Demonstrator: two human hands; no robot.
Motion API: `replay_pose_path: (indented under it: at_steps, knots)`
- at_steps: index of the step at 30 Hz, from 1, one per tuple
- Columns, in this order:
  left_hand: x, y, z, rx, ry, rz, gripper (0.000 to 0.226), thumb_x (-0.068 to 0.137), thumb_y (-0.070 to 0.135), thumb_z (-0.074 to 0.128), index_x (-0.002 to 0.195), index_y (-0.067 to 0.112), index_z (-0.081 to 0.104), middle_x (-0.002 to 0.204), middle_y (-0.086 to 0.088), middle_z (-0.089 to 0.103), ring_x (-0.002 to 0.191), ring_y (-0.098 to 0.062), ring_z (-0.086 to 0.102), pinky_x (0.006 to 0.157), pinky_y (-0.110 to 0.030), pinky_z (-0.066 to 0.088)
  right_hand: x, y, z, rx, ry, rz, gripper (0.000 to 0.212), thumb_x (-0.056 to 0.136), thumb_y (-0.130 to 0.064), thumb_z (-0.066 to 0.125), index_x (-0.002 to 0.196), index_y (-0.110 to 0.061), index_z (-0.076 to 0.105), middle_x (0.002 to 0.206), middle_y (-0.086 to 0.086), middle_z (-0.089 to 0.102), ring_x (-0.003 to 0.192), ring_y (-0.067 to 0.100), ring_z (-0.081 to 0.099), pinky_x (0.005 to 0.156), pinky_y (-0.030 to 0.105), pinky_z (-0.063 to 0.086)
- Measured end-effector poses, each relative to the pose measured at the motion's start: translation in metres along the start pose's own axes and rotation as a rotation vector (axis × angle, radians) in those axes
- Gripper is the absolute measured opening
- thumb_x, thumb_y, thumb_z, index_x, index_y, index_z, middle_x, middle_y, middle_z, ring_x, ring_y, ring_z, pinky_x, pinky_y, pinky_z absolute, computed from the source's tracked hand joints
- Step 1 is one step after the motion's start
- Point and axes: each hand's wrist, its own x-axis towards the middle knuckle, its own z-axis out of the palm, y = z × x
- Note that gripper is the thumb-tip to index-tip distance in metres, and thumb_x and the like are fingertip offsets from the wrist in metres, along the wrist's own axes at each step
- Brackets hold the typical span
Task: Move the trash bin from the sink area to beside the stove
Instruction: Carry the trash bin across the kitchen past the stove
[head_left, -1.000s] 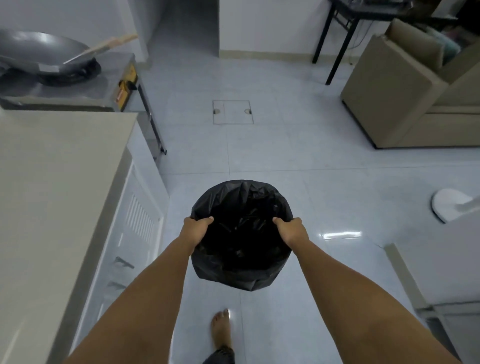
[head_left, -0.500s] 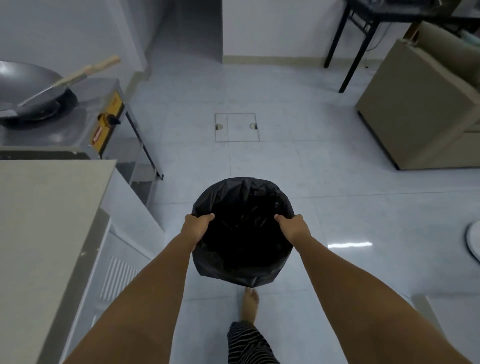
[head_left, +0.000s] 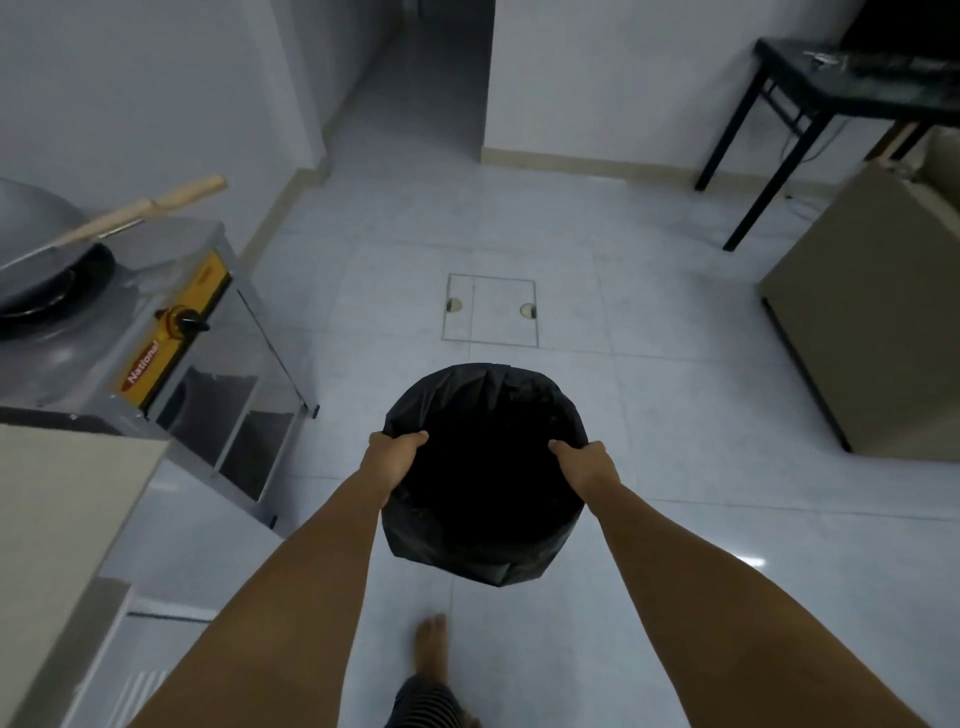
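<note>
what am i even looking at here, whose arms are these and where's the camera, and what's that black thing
There is no machine here. The camera is worn on a person's head and looks forward and down, so the two bare arms are the wearer's own. The left hand and the right hand each grip the rim of a trash bin lined with a black bag, carried above the pale tiled floor. One bare foot shows below. At the left stands a steel stove with a wok on it; a counter lies nearer.

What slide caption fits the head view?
Both hands, left hand and right hand, carry trash bin toward stove.
</note>
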Motion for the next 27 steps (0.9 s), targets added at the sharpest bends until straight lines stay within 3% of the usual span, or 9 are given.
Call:
replay_pose_path:
  at_steps: [13, 27]
  knots:
    - [0.188, 0.156, -0.003, -0.04, -0.006, -0.06, 0.095, 0.079, 0.046, 0.069, 0.153, 0.003, 0.03, 0.149, -0.02, 0.048, 0.131, -0.04, 0.052, 0.112, -0.052, 0.041, 0.182, -0.18, 0.02, -0.078, -0.023, 0.001, 0.082, 0.087, -0.048, 0.062, 0.146, 0.002, 0.035, 0.14, 0.023, 0.052, 0.124, 0.041, 0.054, 0.103, 0.048, 0.047]
    - [0.352, 0.305, -0.002, -0.151, 0.165, -0.102, 0.087, 0.086, 0.04, 0.068, 0.152, 0.001, 0.029, 0.149, -0.022, 0.047, 0.132, -0.041, 0.05, 0.112, -0.051, 0.04, 0.368, -0.372, 0.047, -0.2, -0.134, -0.076, 0.082, 0.086, -0.048, 0.062, 0.146, 0.001, 0.034, 0.139, 0.021, 0.053, 0.122, 0.04, 0.055, 0.101, 0.047, 0.048]
